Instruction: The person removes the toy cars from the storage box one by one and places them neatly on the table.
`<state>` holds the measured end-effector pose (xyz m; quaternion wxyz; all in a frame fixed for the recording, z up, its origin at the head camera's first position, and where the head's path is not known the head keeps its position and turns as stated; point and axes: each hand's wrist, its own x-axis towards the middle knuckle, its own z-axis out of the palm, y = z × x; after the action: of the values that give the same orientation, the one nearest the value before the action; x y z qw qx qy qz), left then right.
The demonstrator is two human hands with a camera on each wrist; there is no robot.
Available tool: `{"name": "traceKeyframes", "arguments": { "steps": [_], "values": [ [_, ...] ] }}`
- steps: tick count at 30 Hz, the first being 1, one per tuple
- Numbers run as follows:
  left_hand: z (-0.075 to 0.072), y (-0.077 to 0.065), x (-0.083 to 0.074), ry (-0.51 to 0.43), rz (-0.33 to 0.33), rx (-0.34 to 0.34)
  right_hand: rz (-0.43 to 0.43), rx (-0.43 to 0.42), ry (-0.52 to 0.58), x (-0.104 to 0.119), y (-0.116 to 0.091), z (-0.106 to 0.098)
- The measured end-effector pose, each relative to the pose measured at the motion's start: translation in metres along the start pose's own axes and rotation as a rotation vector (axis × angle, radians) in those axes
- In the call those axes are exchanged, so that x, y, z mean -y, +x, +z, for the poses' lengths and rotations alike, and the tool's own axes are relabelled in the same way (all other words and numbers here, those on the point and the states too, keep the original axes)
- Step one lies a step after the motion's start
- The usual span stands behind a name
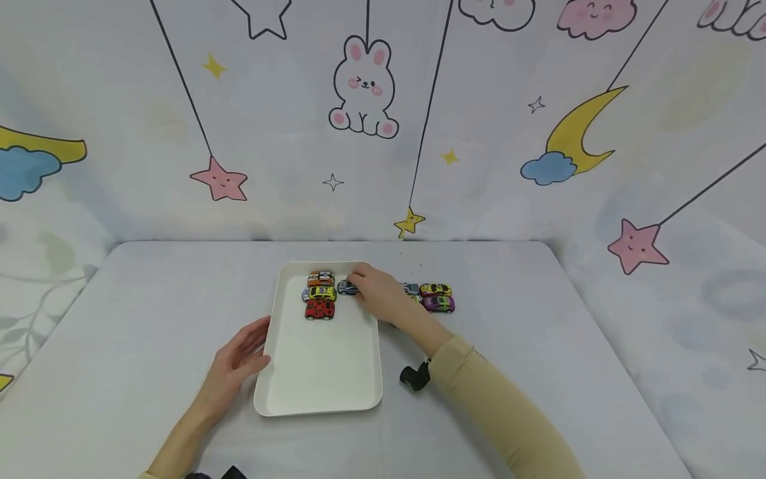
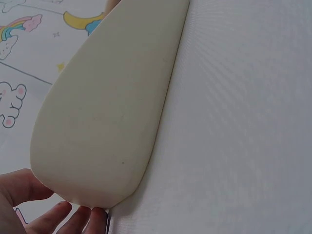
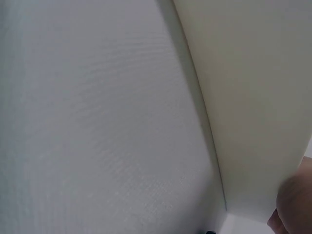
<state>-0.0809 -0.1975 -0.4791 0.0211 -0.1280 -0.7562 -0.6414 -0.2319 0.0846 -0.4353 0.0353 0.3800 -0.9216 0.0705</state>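
Note:
In the head view, a white tray (image 1: pixel 322 372) lies on the table with a few small toy cars near its far left corner. An orange and white car (image 1: pixel 321 278), a yellow car (image 1: pixel 323 293) and a red spotted car (image 1: pixel 320 309) stand in a column there. My right hand (image 1: pixel 378 293) reaches over the tray's right rim and pinches a dark grey toy car (image 1: pixel 346 287), its rear hidden by the fingers. Along the tray's left side, my left hand (image 1: pixel 236 356) rests with relaxed fingers. Its fingertips (image 2: pixel 97 217) touch the tray wall in the left wrist view.
Right of the tray, more toy cars sit on the white tablecloth: a yellow one (image 1: pixel 435 289), a purple and green one (image 1: pixel 439 304) and others partly behind the right hand. A black wrist device (image 1: pixel 415 378) shows by the right sleeve. A patterned cloth backdrop rises behind the table.

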Motion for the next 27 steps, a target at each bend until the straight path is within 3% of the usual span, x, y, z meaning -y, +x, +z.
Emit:
{"name": "traceKeyframes", "arguments": {
  "steps": [9,14,27],
  "values": [
    [0.000,0.000,-0.001,-0.014,0.002,0.002,-0.051,-0.104,0.065,-0.001,-0.005,0.004],
    [-0.002,0.000,0.000,-0.028,0.005,0.001,-0.094,-0.211,0.047,-0.005,-0.009,0.011],
    [-0.002,0.000,0.001,-0.039,0.017,0.012,-0.097,-0.517,0.181,-0.012,-0.029,0.017]
  ]
}}
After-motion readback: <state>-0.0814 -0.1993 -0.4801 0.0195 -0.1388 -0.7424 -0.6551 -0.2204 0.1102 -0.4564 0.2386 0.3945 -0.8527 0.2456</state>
